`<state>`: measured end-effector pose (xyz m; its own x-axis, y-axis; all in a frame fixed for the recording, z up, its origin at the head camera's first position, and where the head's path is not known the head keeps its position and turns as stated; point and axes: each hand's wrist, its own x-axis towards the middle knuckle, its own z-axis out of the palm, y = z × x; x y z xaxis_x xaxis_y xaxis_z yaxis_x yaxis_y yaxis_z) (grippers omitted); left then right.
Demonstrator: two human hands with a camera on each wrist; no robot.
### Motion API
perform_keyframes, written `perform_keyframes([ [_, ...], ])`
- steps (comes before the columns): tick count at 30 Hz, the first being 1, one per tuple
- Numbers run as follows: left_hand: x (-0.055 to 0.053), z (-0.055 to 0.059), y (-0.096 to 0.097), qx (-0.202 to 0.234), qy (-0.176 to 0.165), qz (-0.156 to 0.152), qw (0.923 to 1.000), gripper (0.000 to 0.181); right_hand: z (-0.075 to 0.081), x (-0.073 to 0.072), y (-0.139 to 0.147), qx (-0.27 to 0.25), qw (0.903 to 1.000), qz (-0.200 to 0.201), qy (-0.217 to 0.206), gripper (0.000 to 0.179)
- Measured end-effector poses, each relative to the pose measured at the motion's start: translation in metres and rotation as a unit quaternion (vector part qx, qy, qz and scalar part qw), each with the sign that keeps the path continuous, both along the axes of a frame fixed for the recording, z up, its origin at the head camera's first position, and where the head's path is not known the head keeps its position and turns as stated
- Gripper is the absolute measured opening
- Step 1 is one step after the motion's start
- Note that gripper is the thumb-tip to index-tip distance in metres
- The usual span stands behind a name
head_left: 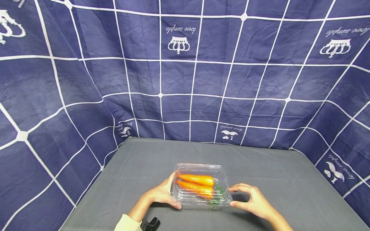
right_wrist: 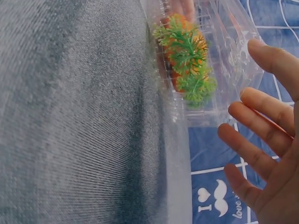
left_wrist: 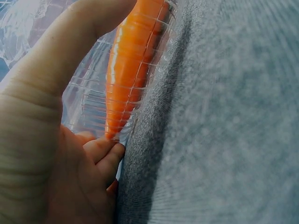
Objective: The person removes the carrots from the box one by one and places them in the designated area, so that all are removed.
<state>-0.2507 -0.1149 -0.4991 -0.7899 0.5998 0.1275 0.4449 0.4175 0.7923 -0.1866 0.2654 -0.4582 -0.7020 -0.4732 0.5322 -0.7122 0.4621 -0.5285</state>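
A clear plastic clamshell box [head_left: 199, 166] sits on the grey cloth with two orange carrots [head_left: 196, 180] inside. Green leafy tops [right_wrist: 187, 60] show at the box's right end. My left hand [head_left: 165, 192] holds the left end of the box, its thumb along the near side and its fingers round the far side. In the left wrist view, a carrot [left_wrist: 126, 65] shows through the ribbed plastic beside the thumb. Close to the box's right end is my right hand [head_left: 254, 200], its fingers spread and apart from the plastic in the right wrist view.
Grey cloth [head_left: 150, 154] covers the table. A blue curtain [head_left: 179, 77] with white grid lines hangs behind it and along both sides. A black wrist strap [head_left: 150, 224] is on my left wrist, by a pale sleeve [head_left: 127, 224].
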Motion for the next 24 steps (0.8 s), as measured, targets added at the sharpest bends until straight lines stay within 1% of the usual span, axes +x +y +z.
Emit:
perform_keyframes([
  [6, 0.001, 0.0, 0.001, -0.005, 0.01, 0.005, 0.9999, 0.126, 0.003, -0.002, 0.001, -0.001, 1.0, -0.009, 0.002, 0.035],
  [10, 0.001, 0.0, 0.001, -0.01, 0.009, 0.006, 0.9999, 0.125, 0.009, -0.003, 0.001, -0.01, 0.9999, -0.002, -0.001, 0.034],
  [14, 0.001, 0.002, 0.002, -0.005, 0.006, 0.002, 1.0, 0.127, 0.019, -0.007, 0.002, -0.015, 0.9999, 0.003, 0.005, 0.032],
  [18, 0.0, 0.003, 0.002, 0.001, 0.009, -0.003, 1.0, 0.131, 0.031, -0.013, 0.003, -0.011, 0.9999, -0.004, 0.003, 0.03],
  [22, 0.001, 0.003, 0.002, -0.02, 0.014, 0.008, 0.9997, 0.129, 0.044, -0.022, 0.003, -0.004, 1.0, -0.001, 0.005, 0.027],
  [24, 0.002, 0.003, 0.001, -0.03, 0.015, 0.01, 0.9994, 0.125, 0.049, -0.027, 0.003, -0.004, 1.0, 0.003, 0.004, 0.026],
])
